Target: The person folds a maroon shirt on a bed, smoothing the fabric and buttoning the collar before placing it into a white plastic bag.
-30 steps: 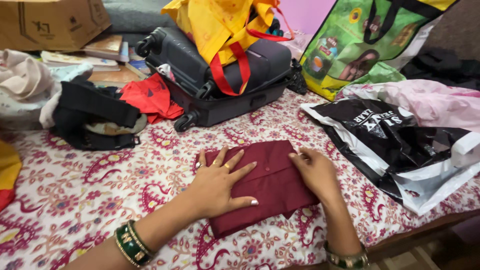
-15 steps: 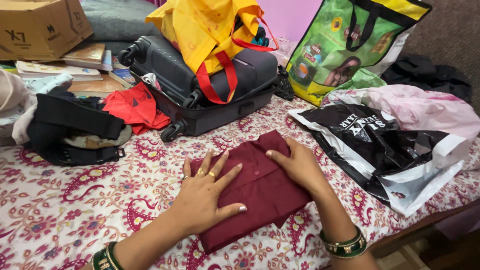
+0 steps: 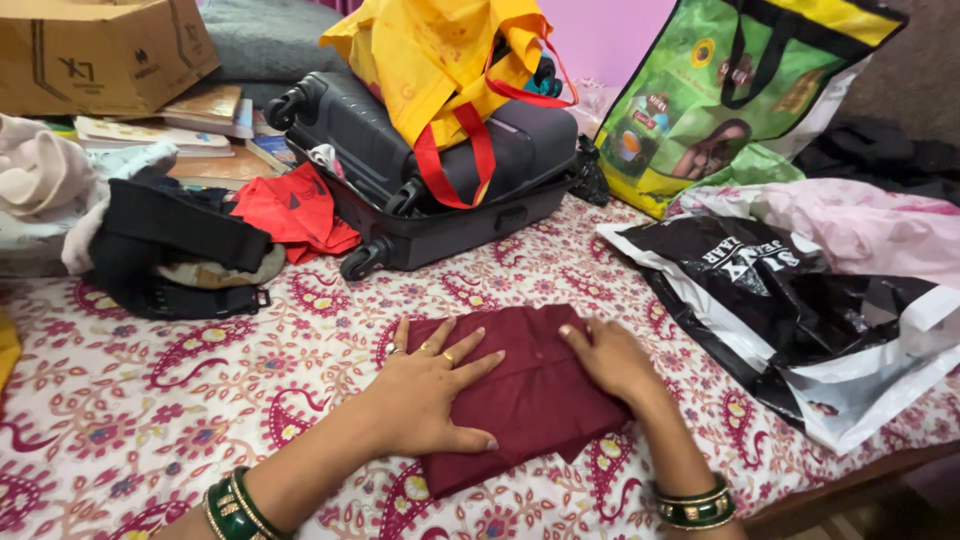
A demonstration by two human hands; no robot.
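Both hands lay flat on the folded maroon shirt (image 3: pixel 525 390) on the bed (image 3: pixel 150 420) — the left hand (image 3: pixel 425 390) spread open as before, while the right hand (image 3: pixel 612 358) had slid down its edge, open, pressing.

We saw matt maroon cloth garment (image 3: pixel 530 390), printed cotton bedsheet (image 3: pixel 150 400), glossy black plastic bag (image 3: pixel 800 300), smooth hard-shell plastic suitcase (image 3: pixel 440 170), brown cardboard box (image 3: pixel 100 50).

A paisley-sheeted bed (image 3: pixel 150 400) carries a folded maroon garment (image 3: pixel 530 395), dark suitcase (image 3: pixel 440 170) and black-and-white plastic bag (image 3: pixel 800 300).
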